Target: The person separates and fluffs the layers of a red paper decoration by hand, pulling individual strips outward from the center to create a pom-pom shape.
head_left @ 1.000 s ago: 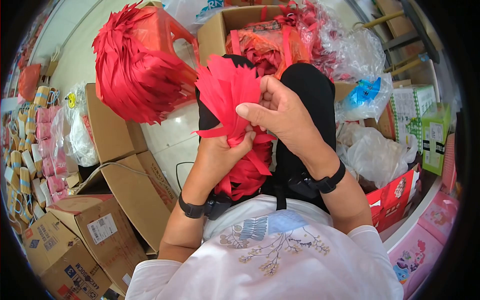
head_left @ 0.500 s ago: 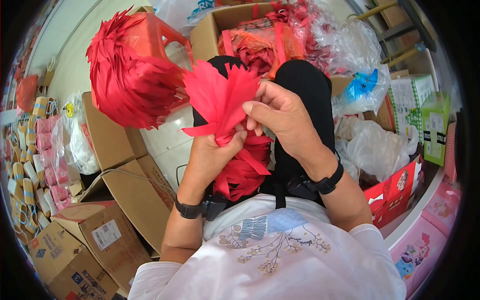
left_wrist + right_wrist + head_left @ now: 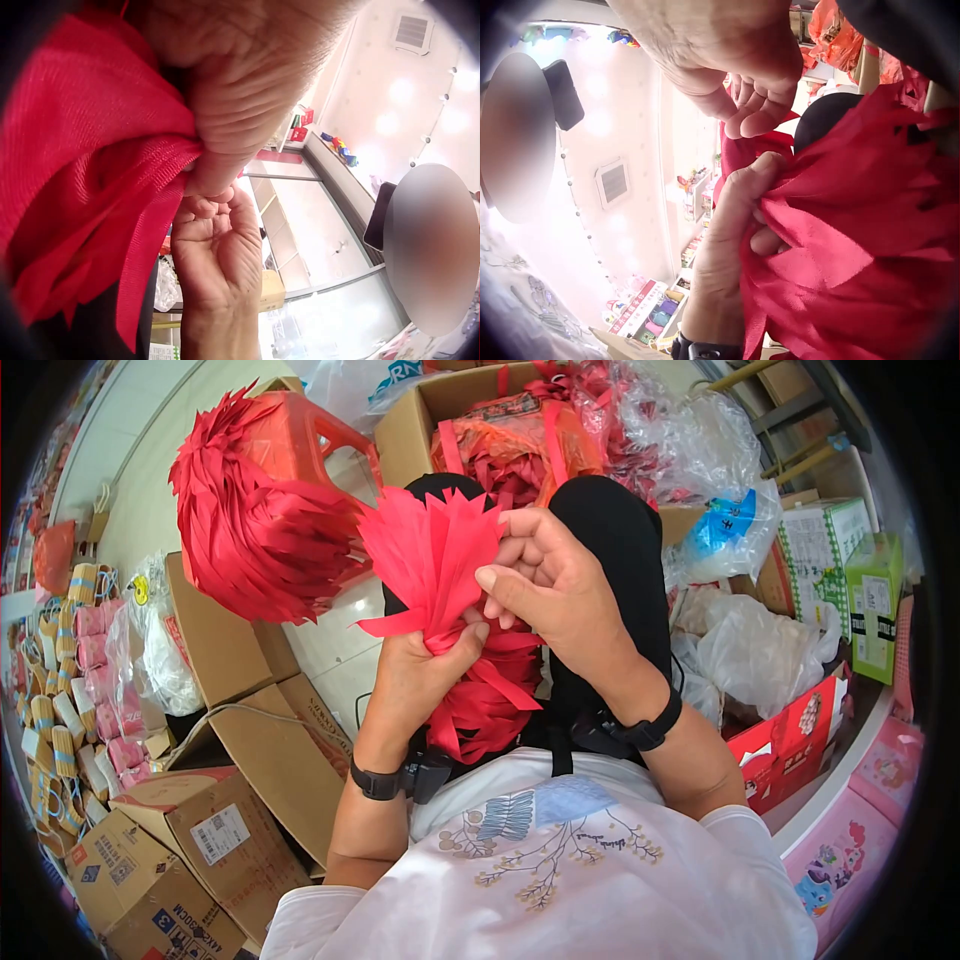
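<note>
Red ribbon bundle (image 3: 435, 560); white, seemingly floral-print shirt (image 3: 560, 880).

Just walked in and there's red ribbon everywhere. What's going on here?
A seated person is working a bunch of cut red ribbon strips over their lap. The left hand grips the bunch at its base, so the strips fan out above it. The right hand reaches in from the side, fingertips on the edge of the fan. A big pile of red ribbon strips lies on a red plastic stool, and an open cardboard box ahead holds more.
</note>
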`<state>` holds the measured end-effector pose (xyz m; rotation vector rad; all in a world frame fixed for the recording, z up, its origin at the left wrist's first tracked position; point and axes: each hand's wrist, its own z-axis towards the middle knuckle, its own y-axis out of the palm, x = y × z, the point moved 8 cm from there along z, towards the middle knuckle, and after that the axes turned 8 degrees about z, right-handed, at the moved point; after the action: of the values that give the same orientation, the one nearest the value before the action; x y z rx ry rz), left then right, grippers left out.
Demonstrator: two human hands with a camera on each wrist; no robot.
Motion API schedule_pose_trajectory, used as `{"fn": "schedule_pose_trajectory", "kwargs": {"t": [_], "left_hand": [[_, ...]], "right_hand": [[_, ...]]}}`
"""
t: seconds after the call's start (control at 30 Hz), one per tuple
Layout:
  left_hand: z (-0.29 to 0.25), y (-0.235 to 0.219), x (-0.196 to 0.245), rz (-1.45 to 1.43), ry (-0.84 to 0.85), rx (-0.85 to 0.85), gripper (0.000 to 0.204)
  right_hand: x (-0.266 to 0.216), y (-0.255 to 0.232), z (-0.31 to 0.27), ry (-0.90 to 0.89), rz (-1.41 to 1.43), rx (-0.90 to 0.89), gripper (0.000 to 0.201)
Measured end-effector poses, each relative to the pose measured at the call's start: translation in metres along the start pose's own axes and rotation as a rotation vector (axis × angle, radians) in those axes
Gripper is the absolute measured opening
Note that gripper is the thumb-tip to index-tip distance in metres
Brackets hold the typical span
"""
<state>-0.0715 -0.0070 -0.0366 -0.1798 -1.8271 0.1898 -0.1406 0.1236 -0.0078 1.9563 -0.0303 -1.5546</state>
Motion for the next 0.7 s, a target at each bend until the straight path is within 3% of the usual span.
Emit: {"fn": "schedule_pose_trajectory", "kwargs": {"t": [0.7], "left_hand": [[-0.0010,-0.0011,-0.0006,0.005,-0.044,-0.018,0.009]], "right_hand": [[0.0081,-0.0060,-0.0070,0.039,0.003,0.000,0.013]]}}
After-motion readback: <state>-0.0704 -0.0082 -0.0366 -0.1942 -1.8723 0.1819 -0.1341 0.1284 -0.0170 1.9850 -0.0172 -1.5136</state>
